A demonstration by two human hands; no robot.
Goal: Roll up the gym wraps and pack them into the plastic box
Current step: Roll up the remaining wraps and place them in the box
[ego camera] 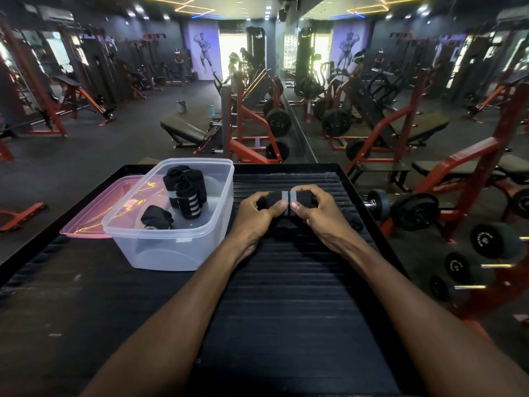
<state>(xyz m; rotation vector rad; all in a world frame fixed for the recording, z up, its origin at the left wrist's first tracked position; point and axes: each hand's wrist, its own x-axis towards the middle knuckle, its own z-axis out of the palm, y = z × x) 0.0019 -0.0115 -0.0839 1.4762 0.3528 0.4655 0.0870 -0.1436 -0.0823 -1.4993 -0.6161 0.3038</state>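
Both hands curl fingers-down around a black wrap roll.

**Rolling a wrap by the box**

You hold a black gym wrap with grey stripes in both hands. Your left hand grips its left end and your right hand grips its right end. Your thumbs meet near the stripes. The wrap sits over a black ridged mat on the black table. To the left stands a clear plastic box. Inside it lie rolled black wraps. Behind the box, touching it, a pink plastic lid lies flat. Black round dumbbells sit on a red rack to the right.
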